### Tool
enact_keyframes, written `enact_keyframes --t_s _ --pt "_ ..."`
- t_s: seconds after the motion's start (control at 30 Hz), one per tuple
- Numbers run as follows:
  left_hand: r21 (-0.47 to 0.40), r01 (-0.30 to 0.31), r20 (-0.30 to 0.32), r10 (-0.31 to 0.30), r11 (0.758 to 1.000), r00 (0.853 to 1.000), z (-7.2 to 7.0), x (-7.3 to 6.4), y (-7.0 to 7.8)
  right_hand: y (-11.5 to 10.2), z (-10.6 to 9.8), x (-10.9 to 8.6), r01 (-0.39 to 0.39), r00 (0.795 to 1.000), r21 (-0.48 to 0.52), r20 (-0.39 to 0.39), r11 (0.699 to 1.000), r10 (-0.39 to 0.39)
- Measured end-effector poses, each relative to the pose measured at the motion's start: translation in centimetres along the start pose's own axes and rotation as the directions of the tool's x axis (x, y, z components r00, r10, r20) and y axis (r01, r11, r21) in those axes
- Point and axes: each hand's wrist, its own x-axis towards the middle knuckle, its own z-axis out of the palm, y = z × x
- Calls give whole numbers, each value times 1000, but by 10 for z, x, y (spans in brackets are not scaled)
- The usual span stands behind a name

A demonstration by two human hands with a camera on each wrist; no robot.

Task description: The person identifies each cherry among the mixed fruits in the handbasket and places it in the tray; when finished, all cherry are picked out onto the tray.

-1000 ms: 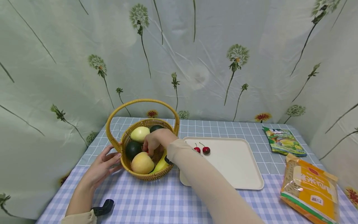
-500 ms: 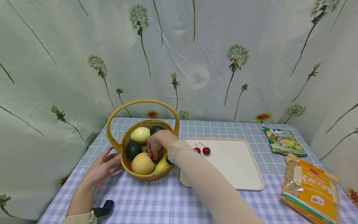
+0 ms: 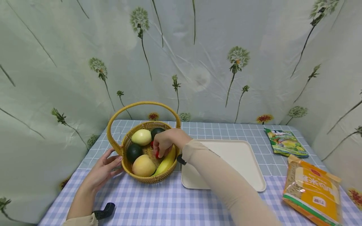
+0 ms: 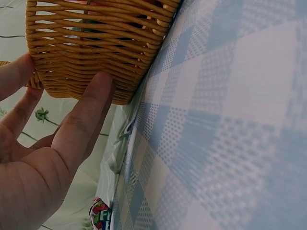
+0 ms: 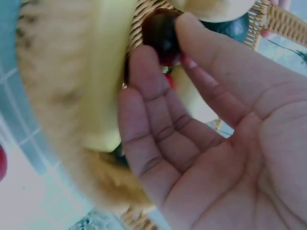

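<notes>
Holding the basket [image 3: 147, 175] steady, the left hand [image 3: 103, 171] rests flat against its woven side with straight fingers, just as it did a second ago. The basket has not moved on the checked table [image 3: 158, 204].

The right hand [image 3: 168, 141] has changed most. A second ago it was reaching deep down between the fruit. Now it has come up a little and slid toward the tray [image 3: 249, 175] side of the basket. Its thumb and fingers pinch a small dark red cherry [image 5: 163, 36], so the cherry is up off the basket floor and in the grip. It looks like the picking-up part is done, and the cherry is ready to be carried out.

Just below the pinching fingers lies the banana [image 3: 165, 163]. On the far side of the grip sit the yellow apple [image 3: 144, 165], the pale pear [image 3: 141, 137] and two dark green balls [image 3: 134, 151].

The sleeve now covers the part of the tray where two cherries lay.
</notes>
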Motion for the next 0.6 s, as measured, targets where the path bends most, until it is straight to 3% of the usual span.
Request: enact_keyframes --t_s 0.17,0.37,0.6 --pt "-2 4 3 -4 1000 1000 -1 0 -2 10 0 -15 98 994 43 -60 994 -96" --pt "0 18 1 -18 1000 1000 -2 0 -4 12 1 -38 160 981 -34 -106 987 -163" --pt "-21 -16 23 17 1000 1000 -3 1 -3 24 6 -70 229 957 -54 -169 972 -235"
